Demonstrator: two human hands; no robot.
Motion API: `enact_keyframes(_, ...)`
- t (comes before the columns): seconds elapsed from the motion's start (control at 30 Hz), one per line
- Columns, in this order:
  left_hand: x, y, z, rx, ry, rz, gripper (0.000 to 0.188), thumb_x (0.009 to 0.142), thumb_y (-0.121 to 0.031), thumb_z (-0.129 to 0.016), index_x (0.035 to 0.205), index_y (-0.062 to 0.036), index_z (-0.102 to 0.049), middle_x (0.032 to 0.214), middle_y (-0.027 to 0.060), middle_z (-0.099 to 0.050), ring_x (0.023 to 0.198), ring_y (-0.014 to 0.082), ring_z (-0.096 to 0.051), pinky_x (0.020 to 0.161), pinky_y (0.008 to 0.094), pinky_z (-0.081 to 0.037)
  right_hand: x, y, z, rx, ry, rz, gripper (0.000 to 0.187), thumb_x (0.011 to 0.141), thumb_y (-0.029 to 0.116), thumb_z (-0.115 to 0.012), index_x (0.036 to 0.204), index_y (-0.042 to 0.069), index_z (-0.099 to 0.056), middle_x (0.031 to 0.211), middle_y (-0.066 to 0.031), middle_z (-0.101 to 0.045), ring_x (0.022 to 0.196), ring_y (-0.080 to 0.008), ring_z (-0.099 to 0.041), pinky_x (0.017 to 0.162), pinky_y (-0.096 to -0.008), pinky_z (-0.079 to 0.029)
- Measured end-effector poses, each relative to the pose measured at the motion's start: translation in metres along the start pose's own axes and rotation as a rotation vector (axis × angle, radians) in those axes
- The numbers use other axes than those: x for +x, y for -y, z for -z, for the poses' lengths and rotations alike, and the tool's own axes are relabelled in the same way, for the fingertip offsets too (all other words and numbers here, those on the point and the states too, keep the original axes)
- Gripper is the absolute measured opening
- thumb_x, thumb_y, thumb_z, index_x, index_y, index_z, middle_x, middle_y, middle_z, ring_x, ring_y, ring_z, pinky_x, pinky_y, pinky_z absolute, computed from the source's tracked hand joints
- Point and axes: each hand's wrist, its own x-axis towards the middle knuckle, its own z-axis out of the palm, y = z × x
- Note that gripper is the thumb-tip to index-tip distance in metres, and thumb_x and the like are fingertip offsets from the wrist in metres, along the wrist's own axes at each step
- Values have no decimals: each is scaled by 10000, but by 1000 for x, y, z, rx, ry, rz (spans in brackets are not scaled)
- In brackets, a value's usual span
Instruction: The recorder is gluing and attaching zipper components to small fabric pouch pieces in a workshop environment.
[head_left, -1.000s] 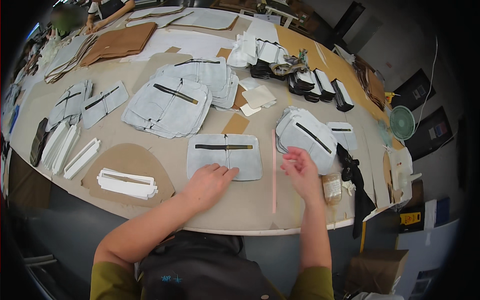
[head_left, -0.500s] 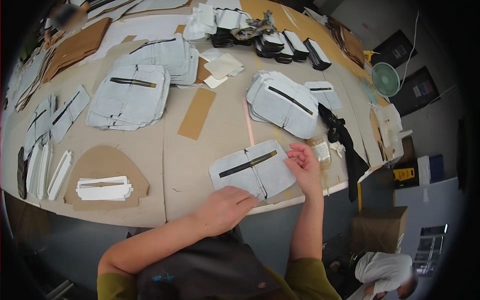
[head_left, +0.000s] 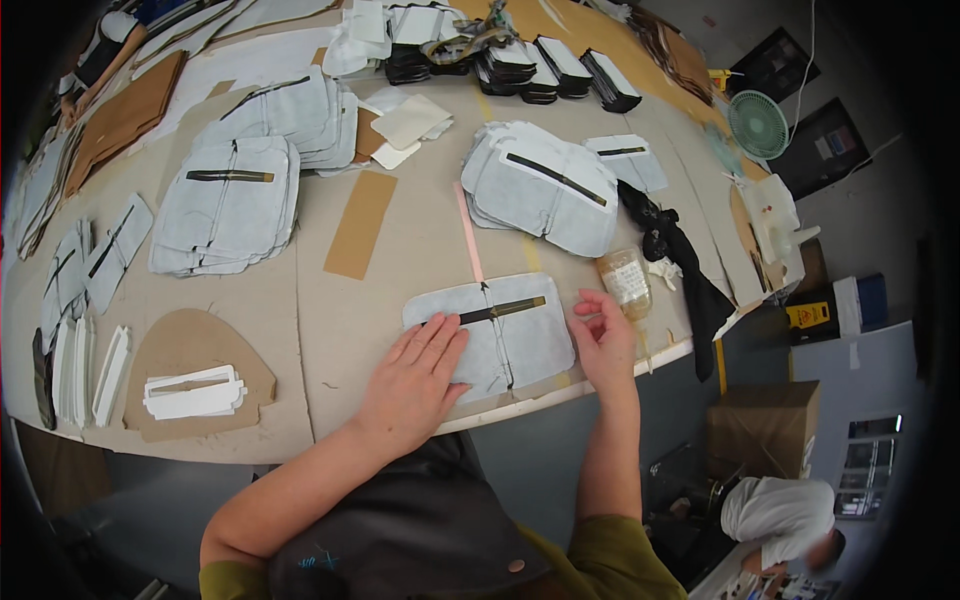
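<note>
A pale grey fabric panel (head_left: 535, 350) with rounded corners lies flat near the table's front edge. A dark strip (head_left: 505, 309) runs across it, and a seam with loose threads crosses that strip. My left hand (head_left: 415, 375) rests on the panel's left part, fingers stretched out and flat, covering the strip's left end. Just off the panel's right edge is my right hand (head_left: 604, 345), its fingers loosely bent and apart, with nothing seen in them. Beyond the panel, a stack of similar grey panels (head_left: 540, 190) carries a dark strip on top.
Right of the stack are a clear jar (head_left: 626, 285) and a black cloth (head_left: 690, 275). More panel stacks (head_left: 225, 205) stand at left, near a brown card template (head_left: 200, 330) with white frames (head_left: 195, 392). A brown card strip (head_left: 361, 225) lies mid-table. Someone in white (head_left: 775, 520) is at lower right.
My left hand has moved up from the panel's near edge and flattened onto its left part. My right hand has come away from the panel's right edge. The view has shifted slightly.
</note>
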Motion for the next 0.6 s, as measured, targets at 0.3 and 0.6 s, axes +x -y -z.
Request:
enact_keyframes(0.3,8,-3,-6,-12,7,-59,638,906,-291,-691,1421,22,-483,1505,177,-471,1419,317,-420,1178,442,-328,-1,35,-30,-57,157,458,493,791,-56,-717,1264,37,-616,1135,-89,-694,1101,-216,-653,979,-329,-489)
enact_keyframes(0.6,-1,3,5,-2,52,-58,661,917,-316,-672,1445,20,-459,1506,170,-471,1423,309,-415,1185,438,-320,4,30,-45,18,237,423,532,776,-35,-736,1284,41,-598,1172,-87,-705,1141,-246,-616,1018,-352,-454)
